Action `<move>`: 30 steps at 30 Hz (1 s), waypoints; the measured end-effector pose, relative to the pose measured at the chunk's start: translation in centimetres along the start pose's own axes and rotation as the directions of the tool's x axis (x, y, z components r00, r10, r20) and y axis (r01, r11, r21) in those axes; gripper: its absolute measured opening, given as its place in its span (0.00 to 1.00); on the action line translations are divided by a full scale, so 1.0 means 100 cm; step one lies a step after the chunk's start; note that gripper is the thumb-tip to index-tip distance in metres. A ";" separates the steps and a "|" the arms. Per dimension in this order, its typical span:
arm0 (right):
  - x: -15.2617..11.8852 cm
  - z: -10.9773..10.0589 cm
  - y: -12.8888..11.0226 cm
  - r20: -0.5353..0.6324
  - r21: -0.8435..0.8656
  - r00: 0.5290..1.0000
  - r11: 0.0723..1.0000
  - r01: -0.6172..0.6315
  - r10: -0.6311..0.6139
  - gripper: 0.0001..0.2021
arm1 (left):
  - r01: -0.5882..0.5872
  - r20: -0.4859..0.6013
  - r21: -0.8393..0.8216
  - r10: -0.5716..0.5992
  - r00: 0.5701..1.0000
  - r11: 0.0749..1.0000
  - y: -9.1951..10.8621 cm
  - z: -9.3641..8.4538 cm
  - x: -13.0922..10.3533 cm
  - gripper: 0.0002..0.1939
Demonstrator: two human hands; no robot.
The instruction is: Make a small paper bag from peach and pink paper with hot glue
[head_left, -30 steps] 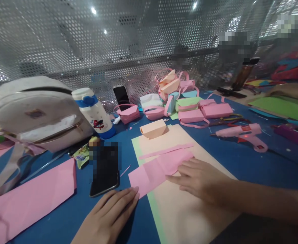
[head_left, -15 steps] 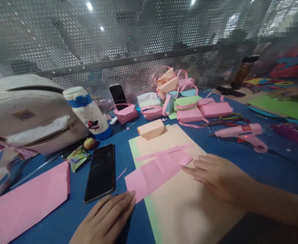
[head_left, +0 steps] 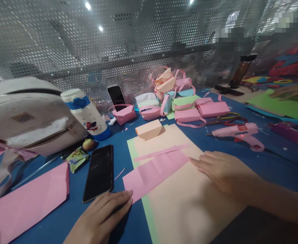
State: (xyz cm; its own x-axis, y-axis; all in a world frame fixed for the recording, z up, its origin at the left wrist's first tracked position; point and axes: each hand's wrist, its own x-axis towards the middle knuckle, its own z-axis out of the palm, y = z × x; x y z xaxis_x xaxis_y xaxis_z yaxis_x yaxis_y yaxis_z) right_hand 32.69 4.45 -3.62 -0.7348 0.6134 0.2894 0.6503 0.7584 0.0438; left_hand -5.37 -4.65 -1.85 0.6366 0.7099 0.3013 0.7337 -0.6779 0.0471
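A creased pink paper strip (head_left: pixel 156 171) lies flat across a large peach sheet (head_left: pixel 189 200). My left hand (head_left: pixel 102 213) is open, its fingertips pressing the strip's near left corner. At the strip's right end rests my right hand (head_left: pixel 222 173), open with the index finger stretched out to the corner and the other fingers slightly bent. A narrow pink paper band (head_left: pixel 161 152) lies just beyond the strip. Farther back on the peach sheet is a folded peach paper box (head_left: pixel 149 130). Green paper (head_left: pixel 149 217) shows beneath the sheet's left edge.
Several paper bags (head_left: pixel 188 116) stand at the back. A pink glue gun (head_left: pixel 237 132) lies right. On the left are a phone (head_left: pixel 99 173), a snack packet (head_left: pixel 77 158), a bottle (head_left: pixel 88 115), a backpack (head_left: pixel 29 118) and pink paper (head_left: pixel 37 200). Another person's hand (head_left: pixel 295 91) rests on green paper.
My right fingertip has slid from the strip's near edge to its right corner. My left hand stays at the left corner. The whole view has shifted slightly.
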 end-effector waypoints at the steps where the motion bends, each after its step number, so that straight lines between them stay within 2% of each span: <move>1: 0.004 -0.003 0.000 0.001 -0.015 1.000 1.000 0.013 -0.013 0.16 | 0.035 0.002 -0.059 -0.035 0.999 0.998 0.000 -0.003 0.004 0.25; 4: 0.025 -0.016 -0.004 0.022 -0.040 1.000 0.999 -0.007 0.008 0.11 | 0.184 0.074 -0.188 -0.173 0.982 0.965 0.003 -0.009 0.026 0.20; 6: 0.043 -0.024 -0.009 0.013 -0.028 1.000 0.999 -0.016 0.016 0.09 | 0.278 0.170 -0.211 -0.244 0.955 0.937 0.007 -0.009 0.047 0.15; 9: 0.068 -0.027 -0.020 0.055 0.073 0.998 0.997 0.036 -0.040 0.08 | 0.275 0.268 -0.191 -0.220 0.938 0.942 0.014 -0.002 0.077 0.10; 12: 0.079 -0.016 -0.027 0.140 0.254 0.980 0.962 0.105 -0.144 0.09 | 0.276 0.301 -0.146 -0.223 0.927 0.950 0.019 0.009 0.094 0.08; 16: 0.076 0.001 -0.029 0.120 0.348 0.971 0.925 0.155 -0.208 0.09 | 0.205 0.291 -0.106 -0.167 0.942 0.973 0.020 0.017 0.095 0.07; 20: 0.074 0.007 -0.026 0.117 0.372 0.962 0.909 0.186 -0.245 0.12 | 0.171 0.275 -0.125 -0.131 0.952 0.977 0.018 0.018 0.084 0.11; 25: 0.076 0.011 -0.025 0.132 0.274 0.946 0.928 0.253 -0.297 0.13 | 0.107 0.196 -0.028 -0.099 0.976 0.994 0.011 0.027 0.076 0.11; 30: 0.075 0.016 -0.024 0.104 0.208 0.943 0.934 0.289 -0.315 0.11 | 0.016 0.119 0.043 -0.021 0.993 0.999 0.005 0.034 0.077 0.12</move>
State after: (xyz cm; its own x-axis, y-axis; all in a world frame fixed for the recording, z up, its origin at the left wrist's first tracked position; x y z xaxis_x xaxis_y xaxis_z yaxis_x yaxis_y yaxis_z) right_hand 25.29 7.58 -3.09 -0.9182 0.3624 0.1601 0.3550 0.9320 -0.0738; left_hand 0.72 1.17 -2.76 0.6445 0.7420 0.1844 0.7536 -0.6573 0.0110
